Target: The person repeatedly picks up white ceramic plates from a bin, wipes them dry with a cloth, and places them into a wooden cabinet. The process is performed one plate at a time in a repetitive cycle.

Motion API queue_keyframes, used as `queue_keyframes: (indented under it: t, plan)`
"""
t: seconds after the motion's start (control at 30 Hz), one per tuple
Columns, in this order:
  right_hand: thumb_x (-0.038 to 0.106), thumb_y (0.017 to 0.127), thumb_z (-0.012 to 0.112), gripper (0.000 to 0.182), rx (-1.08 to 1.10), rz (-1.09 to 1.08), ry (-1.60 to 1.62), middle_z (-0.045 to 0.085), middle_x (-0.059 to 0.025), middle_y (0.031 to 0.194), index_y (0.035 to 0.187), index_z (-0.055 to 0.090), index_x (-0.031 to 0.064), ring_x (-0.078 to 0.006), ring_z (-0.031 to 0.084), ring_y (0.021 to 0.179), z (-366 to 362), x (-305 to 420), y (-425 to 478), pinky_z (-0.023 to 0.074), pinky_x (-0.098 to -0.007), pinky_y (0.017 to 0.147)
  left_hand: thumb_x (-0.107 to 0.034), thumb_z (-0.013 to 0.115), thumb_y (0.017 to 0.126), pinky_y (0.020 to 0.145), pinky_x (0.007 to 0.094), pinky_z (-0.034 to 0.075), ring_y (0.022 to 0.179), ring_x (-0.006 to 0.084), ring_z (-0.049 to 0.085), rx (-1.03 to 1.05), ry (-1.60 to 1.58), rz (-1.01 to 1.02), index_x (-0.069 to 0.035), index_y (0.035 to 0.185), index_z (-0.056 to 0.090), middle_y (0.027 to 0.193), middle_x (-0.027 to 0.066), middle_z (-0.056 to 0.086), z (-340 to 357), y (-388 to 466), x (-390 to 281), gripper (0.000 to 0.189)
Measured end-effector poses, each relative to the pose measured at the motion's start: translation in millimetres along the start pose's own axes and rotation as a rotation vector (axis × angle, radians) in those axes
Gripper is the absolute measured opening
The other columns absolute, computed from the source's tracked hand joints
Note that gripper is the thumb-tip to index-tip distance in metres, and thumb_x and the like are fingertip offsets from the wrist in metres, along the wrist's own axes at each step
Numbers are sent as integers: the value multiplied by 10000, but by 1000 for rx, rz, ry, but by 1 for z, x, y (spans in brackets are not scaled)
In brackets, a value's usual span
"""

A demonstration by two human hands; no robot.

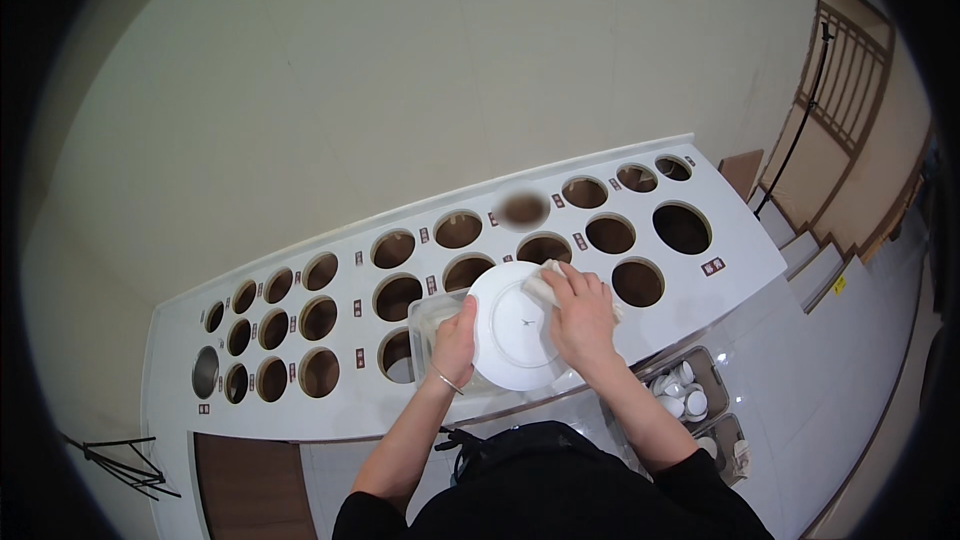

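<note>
A round white plate (pixel 517 330) with a small dark mark near its middle is held up before me. My left hand (pixel 454 343), with a bangle at the wrist, grips its left rim, thumb on top. A pale cloth (pixel 546 285) is bunched under my right hand (pixel 583 315), pressed against the plate's upper right edge. Below the plate, partly hidden by it, a clear plastic bin (pixel 421 315) rests on the white counter (pixel 480 411); its contents are hard to make out.
Several round holes (pixel 320 373) with small printed labels cut through the counter. On the floor at right, a grey basket (pixel 718 390) holds white cups (pixel 679 394); another basket (pixel 733 429) adjoins it. Steps (pixel 802 259) and a thin black stand (pixel 806 109) are farther right. A folding stand (pixel 124 465) is at left.
</note>
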State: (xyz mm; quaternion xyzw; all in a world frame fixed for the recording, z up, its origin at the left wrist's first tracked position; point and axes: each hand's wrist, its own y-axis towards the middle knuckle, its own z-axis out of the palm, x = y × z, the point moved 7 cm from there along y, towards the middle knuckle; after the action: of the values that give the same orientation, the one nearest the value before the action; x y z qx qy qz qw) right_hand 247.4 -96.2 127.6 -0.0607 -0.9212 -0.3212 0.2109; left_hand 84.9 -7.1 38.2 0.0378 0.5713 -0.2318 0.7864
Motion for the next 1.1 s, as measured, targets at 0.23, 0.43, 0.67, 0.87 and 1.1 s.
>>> queue_keyframes:
  t: [0.23,0.43,0.67,0.87,1.1]
  plan:
    - [10,656,586,498,-12,-203,73,521,-93,1229,1142,588,118,-281,486,1058,16,36,-4,359,-403,883,-394,457,971,767,280,495,862,151,615,-47,48,-2,74,1092,600,1000,106,646,3,-8,11,504]
    - [28,681,589,465,117,-449,189,535,-61,1229,1132,598,141,-248,494,1046,15,64,-19,363,-382,873,-432,409,977,766,321,515,897,183,631,-33,-32,41,7,1144,568,1011,95,630,-17,7,21,496]
    - [50,677,610,451,414,-804,282,526,15,1280,1110,620,175,-205,504,1051,11,60,-33,377,-363,892,-434,429,969,788,321,520,933,204,633,53,-165,-83,46,1158,565,1070,131,635,-19,9,16,534]
    - [74,635,660,438,654,-944,284,547,42,1240,1062,653,169,-183,495,1056,-17,64,-36,373,-336,938,-409,452,966,831,323,516,971,199,627,182,-200,-186,31,1183,557,1112,128,624,-27,4,8,502]
    - [70,613,669,442,796,-978,258,541,29,1264,1047,685,148,-217,470,1110,-33,75,-38,350,-352,986,-182,650,866,851,315,521,996,182,624,387,81,-249,29,1222,535,1138,124,619,-48,-32,-23,429]
